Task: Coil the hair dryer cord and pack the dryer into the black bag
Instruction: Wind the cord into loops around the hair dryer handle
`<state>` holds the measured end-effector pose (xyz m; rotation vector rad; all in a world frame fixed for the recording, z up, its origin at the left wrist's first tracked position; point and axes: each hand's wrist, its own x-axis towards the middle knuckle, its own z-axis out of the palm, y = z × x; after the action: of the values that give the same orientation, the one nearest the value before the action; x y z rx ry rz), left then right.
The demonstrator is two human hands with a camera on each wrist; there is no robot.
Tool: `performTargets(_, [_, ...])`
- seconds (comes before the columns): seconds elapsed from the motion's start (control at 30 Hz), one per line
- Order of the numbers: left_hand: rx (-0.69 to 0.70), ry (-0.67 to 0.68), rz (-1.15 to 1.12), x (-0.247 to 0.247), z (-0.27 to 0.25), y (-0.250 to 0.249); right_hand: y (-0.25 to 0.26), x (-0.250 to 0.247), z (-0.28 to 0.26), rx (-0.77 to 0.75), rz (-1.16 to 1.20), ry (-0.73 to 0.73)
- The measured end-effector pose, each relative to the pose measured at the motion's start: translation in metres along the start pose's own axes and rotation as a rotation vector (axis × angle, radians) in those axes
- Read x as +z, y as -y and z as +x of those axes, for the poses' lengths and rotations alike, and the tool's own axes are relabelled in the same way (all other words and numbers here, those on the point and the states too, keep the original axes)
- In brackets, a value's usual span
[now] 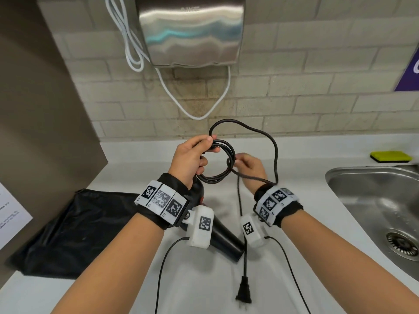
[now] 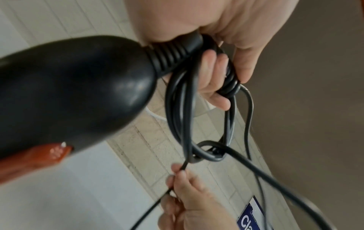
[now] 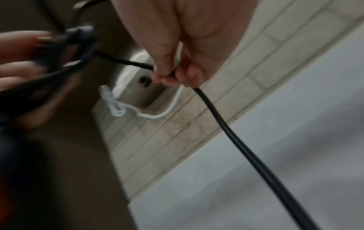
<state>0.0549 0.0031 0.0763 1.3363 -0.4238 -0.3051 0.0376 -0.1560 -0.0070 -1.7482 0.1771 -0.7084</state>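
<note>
My left hand (image 1: pixel 196 155) grips a bundle of black cord loops (image 1: pixel 218 163) together with the cord end of the black hair dryer (image 2: pixel 69 87), which hangs under that wrist with its nozzle (image 1: pixel 226 242) pointing toward me. My right hand (image 1: pixel 250 169) pinches the loose cord (image 3: pixel 232 137) just right of the coil. One bigger loop (image 1: pixel 260 134) arches above both hands. The plug (image 1: pixel 243 292) lies on the white counter (image 1: pixel 127 155) in front of me. The black bag (image 1: pixel 74 232) lies flat at my left.
A steel sink (image 1: pixel 374 205) is set in the counter at right, with a yellow sponge (image 1: pixel 391 157) behind it. A steel hand dryer (image 1: pixel 192 30) with white cables hangs on the tiled wall. A brown panel (image 1: pixel 40 98) with a paper sheet stands at left.
</note>
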Motion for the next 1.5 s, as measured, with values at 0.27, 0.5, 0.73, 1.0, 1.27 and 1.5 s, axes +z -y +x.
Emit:
performTargets(0.27, [0.030,-0.026,-0.033,-0.011,-0.002,-0.001,-0.034,-0.083,0.029,0.384,-0.283,-0.538])
performTargets(0.5, [0.032,-0.065,-0.026,-0.016,0.000,-0.002,-0.054,-0.107,0.017,0.480,-0.320,-0.404])
performTargets(0.73, [0.013,-0.016,0.081,0.002,0.004,0.001,0.003,-0.041,0.000,0.092,-0.199,-0.097])
performTargets(1.0, [-0.007,-0.039,0.080,0.008,0.010,0.003,0.068,-0.001,-0.012,-0.235,0.028,-0.088])
performTargets(1.27, [0.030,-0.025,0.116,0.008,0.009,0.001,0.050,0.003,-0.025,-0.342,-0.237,-0.009])
performTargets(1.5, [0.057,0.010,0.137,0.012,0.008,0.002,0.066,0.000,-0.017,-0.432,-0.139,-0.084])
